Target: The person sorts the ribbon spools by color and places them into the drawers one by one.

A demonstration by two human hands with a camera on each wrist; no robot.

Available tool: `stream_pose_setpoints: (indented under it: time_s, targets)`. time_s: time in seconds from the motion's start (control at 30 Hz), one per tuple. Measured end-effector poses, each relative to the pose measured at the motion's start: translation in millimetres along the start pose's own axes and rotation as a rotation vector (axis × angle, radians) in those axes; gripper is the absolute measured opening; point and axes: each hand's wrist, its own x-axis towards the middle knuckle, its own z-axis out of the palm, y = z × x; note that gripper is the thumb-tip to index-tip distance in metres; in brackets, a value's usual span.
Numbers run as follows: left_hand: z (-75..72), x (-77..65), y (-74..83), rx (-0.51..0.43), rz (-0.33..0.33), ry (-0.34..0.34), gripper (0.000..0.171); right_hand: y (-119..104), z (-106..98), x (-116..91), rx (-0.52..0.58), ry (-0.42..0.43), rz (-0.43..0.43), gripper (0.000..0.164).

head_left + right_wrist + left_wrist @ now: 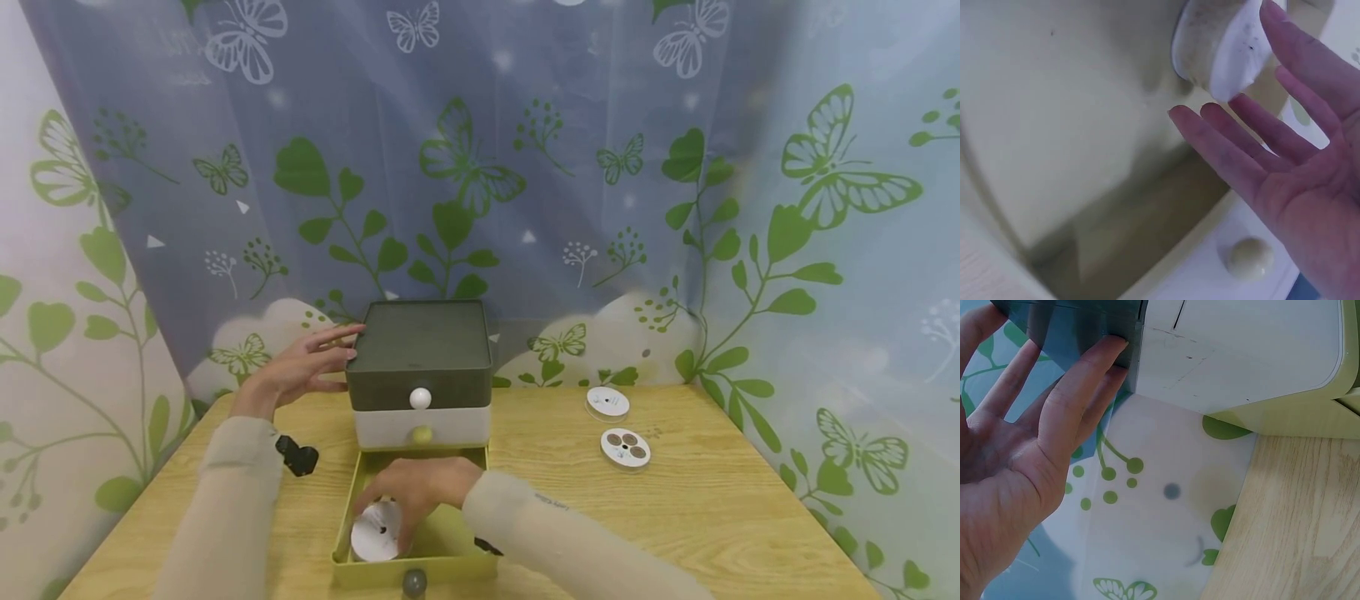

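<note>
Wooden table [712, 508], right hand [426, 485] at spool [373, 537] in drawer [457, 572], perhaps touching

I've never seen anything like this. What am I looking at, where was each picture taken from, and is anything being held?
There's no machine arm here: these are a person's bare hands. The wide picture comes from a camera worn on the head; the other two come from cameras on the left and right wrists.

On the wooden table stands a stack of drawers, with the yellow-green bottom drawer pulled open. To its right lie two round spools.

The left hand touches the stack's dark top section. The right hand is at a white spool inside the open drawer; I can't tell whether it grips it.
</note>
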Motion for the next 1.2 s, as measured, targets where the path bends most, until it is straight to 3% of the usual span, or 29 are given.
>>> stream_pose_setpoints:
  time_s: [0.2, 0.5, 0.87, 1.2]
  targets:
    - [0.3, 0.6, -0.9, 0.003, 0.002, 0.000, 0.065, 6.3, -10.4, -17.5, 0.009, 0.020, -0.021, 0.073]
    - [-0.3, 1.6, -0.4, 0.014, 0.001, 0.004, 0.065, 12.0, -20.9, -57.8, 0.112, 0.025, -0.028, 0.070]
    - [-0.5, 1.6, -1.7, 0.015, 0.000, -0.002, 0.066, 31.4, -32.1, -110.5, 0.106, 0.100, 0.078, 0.067]
    - [-0.6, 0.2, -1.0, 0.018, -0.001, -0.002, 0.065, 71.4, -39.0, -161.5, 0.149, 0.169, 0.206, 0.046]
